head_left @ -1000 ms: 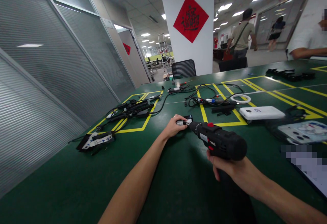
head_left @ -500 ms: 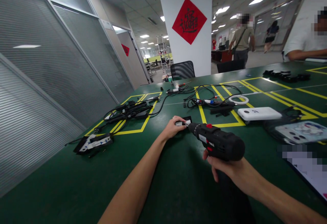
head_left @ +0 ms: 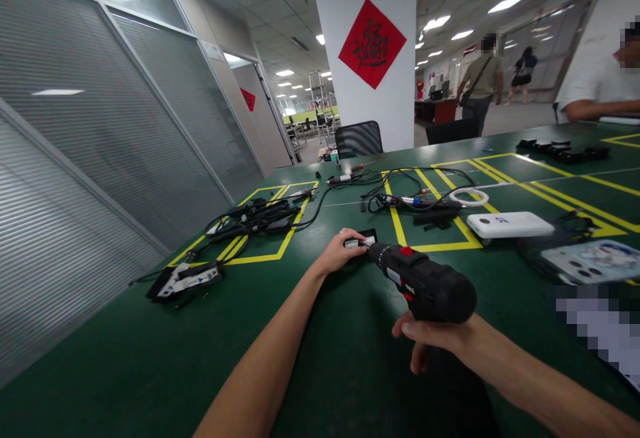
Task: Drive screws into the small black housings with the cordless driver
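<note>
A black cordless drill [head_left: 425, 281] with red buttons is gripped by my right hand [head_left: 440, 338], its fingers around the handle. The drill points forward and left, and its bit meets a small black-and-white part [head_left: 369, 235] lying on the green table [head_left: 330, 358]. My left hand [head_left: 341, 251] holds that part down from the left, fingers curled over it beside the bit. The part's exact kind is too small to make out, and the hand covers some of it.
Left of my hands lie a heap of black cables [head_left: 260, 217] and a black-and-white piece [head_left: 187, 279]. To the right are a white power bank [head_left: 510, 225], a phone [head_left: 590, 259] and a white ring [head_left: 469, 197]. A person [head_left: 595, 91] sits at the far right.
The drill's rear end and my right hand have dipped slightly, while the bit stays at the small part. My left hand keeps its hold. Two people in the background have walked on.
</note>
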Motion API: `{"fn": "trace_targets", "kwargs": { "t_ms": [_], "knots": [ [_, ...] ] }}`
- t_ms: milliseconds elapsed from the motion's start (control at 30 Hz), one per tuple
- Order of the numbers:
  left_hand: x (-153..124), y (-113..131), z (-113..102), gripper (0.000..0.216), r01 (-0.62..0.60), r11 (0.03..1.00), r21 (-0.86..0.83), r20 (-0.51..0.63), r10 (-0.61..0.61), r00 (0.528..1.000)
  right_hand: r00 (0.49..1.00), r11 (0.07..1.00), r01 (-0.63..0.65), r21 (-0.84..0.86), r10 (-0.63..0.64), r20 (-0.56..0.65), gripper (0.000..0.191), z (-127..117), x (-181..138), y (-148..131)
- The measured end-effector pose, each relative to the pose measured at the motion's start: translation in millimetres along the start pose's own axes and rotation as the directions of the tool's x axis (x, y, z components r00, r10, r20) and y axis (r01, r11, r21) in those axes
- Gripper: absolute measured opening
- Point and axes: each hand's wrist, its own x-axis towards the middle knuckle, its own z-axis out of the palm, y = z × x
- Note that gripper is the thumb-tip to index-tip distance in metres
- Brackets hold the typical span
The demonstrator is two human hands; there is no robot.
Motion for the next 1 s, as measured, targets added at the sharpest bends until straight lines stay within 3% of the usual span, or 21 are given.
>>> {"fn": "trace_targets", "kwargs": {
  "t_ms": [133, 400, 833, 1000],
  "knots": [
    [-0.4, 0.8, -0.4, 0.031, 0.008, 1.000, -0.011, 0.001, -0.008, 1.000, 0.999, 1.000, 0.016, 0.000, -0.016, -0.042, 0.037, -0.9, 0.0, 0.5],
    [-0.9, 3.8, -1.3, 0.031, 0.012, 1.000, 0.010, 0.000, -0.012, 1.000, 0.993, 0.995, 0.099, -0.033, -0.101, -0.066, 0.029, -1.2, -1.1, 2.5],
    [-0.8, -0.3, 0.2, 0.032, 0.018, 1.000, -0.026, 0.000, -0.018, 1.000, 0.997, 0.998, 0.030, -0.049, -0.033, -0.063, 0.009, 1.8, -3.5, -4.2],
    [-0.7, 0.7, -0.6, 0.032, 0.029, 0.999, -0.020, 0.005, -0.029, 1.000, 0.996, 0.997, 0.050, -0.053, -0.054, -0.066, 0.015, 0.9, -3.8, -1.2]
  ]
}}
